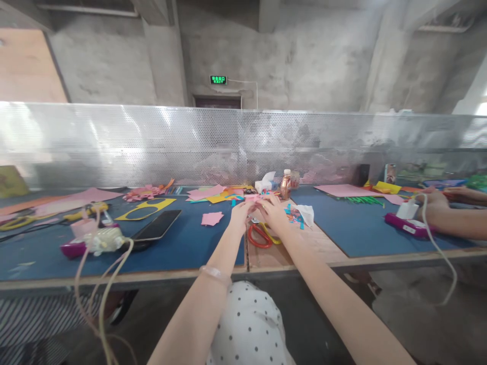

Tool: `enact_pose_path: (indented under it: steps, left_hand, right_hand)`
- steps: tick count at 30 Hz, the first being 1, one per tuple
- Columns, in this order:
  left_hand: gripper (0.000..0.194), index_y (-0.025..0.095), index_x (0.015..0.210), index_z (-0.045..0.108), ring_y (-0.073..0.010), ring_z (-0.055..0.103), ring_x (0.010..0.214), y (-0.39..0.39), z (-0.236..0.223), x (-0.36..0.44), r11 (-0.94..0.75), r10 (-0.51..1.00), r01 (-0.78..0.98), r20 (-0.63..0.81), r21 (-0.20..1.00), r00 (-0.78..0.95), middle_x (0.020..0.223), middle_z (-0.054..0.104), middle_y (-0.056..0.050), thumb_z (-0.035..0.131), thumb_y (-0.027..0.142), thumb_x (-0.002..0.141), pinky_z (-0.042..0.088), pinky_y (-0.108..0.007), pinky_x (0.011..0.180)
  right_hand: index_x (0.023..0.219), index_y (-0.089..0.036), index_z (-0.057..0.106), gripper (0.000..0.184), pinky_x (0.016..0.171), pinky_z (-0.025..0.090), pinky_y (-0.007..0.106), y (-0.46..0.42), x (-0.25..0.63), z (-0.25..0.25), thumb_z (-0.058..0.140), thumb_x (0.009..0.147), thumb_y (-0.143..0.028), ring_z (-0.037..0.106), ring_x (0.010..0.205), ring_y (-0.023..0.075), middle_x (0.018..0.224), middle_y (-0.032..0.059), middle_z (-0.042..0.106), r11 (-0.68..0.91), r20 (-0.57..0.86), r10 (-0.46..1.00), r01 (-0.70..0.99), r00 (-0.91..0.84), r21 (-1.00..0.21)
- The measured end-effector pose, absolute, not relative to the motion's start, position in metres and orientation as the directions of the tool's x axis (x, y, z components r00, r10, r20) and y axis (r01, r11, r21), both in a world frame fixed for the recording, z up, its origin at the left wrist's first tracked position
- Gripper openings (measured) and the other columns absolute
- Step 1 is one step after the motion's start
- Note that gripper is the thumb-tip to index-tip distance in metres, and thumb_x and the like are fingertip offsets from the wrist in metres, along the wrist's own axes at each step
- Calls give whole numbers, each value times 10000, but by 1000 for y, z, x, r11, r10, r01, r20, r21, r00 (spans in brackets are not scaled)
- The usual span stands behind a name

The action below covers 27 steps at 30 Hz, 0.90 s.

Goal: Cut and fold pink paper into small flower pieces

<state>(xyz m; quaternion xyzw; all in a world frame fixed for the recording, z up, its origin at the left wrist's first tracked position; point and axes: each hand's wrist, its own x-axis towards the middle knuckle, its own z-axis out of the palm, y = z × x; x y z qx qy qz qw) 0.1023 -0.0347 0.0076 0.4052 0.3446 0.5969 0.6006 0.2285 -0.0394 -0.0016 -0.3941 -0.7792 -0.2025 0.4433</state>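
My left hand (240,213) and my right hand (272,211) reach out together over the table, fingers pinched on a small pink paper piece (252,198) held between them. Red-handled scissors (259,236) lie on the bare wood just below my hands. A folded pink paper (212,218) rests on the blue mat to the left of my left hand. A clear bracelet (215,274) circles my left wrist.
A black phone (157,225), a yellow cut-out sheet (146,209), a glue gun (99,239) with cords and paper scraps lie at left. A glitter bottle (285,184) and tissue (305,214) stand behind. Another person's hands (437,203) work at right. A perforated metal screen (152,144) backs the table.
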Motion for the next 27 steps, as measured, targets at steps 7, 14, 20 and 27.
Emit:
enact_pose_path:
  steps: [7,14,20,27]
  left_hand:
    - [152,161,674,605,-185,595,855,-23,3,101,142,979,-533,-37,834,203,840,661,-77,634,221,537,404,-222,566]
    - [105,159,681,597,-169,590,878,-20,-2,100,172,958,-527,-18,832,285,841,659,-62,614,215,594,415,-209,568]
    - [98,158,689,605,-171,590,889,-22,2,100,210,944,-499,-41,841,327,846,663,-52,620,190,598,432,-231,620]
    - [111,151,737,622,-176,601,884,-21,2,100,216,929,-493,-21,843,370,863,671,-69,608,172,629,452,-283,745]
  right_hand:
    - [947,-193,600,224,896,366,338,-35,230,-4,404,839,-214,440,1000,199,977,81,514,630,870,419,774,-260,-71]
    - [897,-193,561,191,884,371,351,-33,231,-5,385,829,-168,436,1008,198,971,82,487,663,869,446,731,-213,-161]
    - [833,-175,498,100,789,421,331,-32,231,-3,411,819,-223,482,886,181,927,83,478,708,846,516,624,-136,-331]
    - [933,-177,478,211,746,446,315,-26,231,-5,479,778,-321,524,827,156,914,58,539,659,713,701,404,-21,-635]
